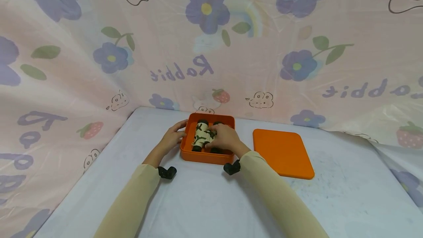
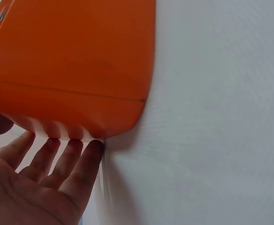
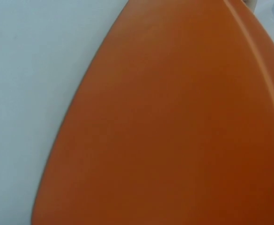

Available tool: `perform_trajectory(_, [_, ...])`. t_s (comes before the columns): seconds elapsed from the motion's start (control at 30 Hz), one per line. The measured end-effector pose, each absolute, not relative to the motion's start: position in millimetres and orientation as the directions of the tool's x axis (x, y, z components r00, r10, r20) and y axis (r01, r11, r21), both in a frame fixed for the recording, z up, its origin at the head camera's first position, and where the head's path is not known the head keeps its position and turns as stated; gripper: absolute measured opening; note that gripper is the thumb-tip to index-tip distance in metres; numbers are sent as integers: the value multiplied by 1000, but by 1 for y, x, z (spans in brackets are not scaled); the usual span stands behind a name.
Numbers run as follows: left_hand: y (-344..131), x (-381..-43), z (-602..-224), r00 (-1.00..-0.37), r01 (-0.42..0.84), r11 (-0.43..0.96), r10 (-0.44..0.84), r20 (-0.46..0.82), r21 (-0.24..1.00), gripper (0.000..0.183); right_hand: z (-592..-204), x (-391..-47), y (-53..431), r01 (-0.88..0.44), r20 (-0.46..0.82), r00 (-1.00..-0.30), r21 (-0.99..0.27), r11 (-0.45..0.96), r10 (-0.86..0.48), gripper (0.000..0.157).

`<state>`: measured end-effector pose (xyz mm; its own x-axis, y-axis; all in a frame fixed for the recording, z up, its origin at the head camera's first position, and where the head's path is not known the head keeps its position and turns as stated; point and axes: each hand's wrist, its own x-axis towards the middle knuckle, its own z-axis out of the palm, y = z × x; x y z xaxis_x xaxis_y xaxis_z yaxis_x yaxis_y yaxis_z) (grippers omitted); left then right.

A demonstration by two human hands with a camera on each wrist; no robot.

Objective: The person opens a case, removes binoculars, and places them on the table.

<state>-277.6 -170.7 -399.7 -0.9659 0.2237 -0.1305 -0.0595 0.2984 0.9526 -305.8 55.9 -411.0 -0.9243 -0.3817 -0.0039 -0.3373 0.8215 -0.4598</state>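
A pair of binoculars [image 1: 199,135] with camouflage-patterned barrels and black ends lies inside an orange box [image 1: 208,158]. From above, my right hand [image 1: 225,137] grips its right barrel, covering much of that side. My left hand [image 1: 172,139] is at the box's left wall. In the left wrist view, the straight fingers [image 2: 76,173] of that hand touch the outside of the orange wall [image 2: 76,56] with their tips. The right wrist view is filled by the box's outer wall [image 3: 160,117]; neither the right hand nor the binoculars shows there.
To the right of the box, a flat orange lid [image 1: 282,153] lies on the white-covered table [image 1: 205,205], partly behind my right sleeve [image 1: 277,194]. A patterned curtain [image 1: 231,61] with flowers and rabbits hangs along the back and left of the table.
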Motion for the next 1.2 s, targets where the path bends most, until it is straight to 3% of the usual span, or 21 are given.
perform_trajectory(0.33, [-177,-296,-429,-973,-33,296,207,-98,955,61,-408,-304,57,-334,-6,-921,-498,800,-388,74])
perform_trajectory(1.2, [-176,-294,-427,-977,-34,304,193,-96,952,61,-402,-302,62,-342,40,-919,-572,745,-392,71])
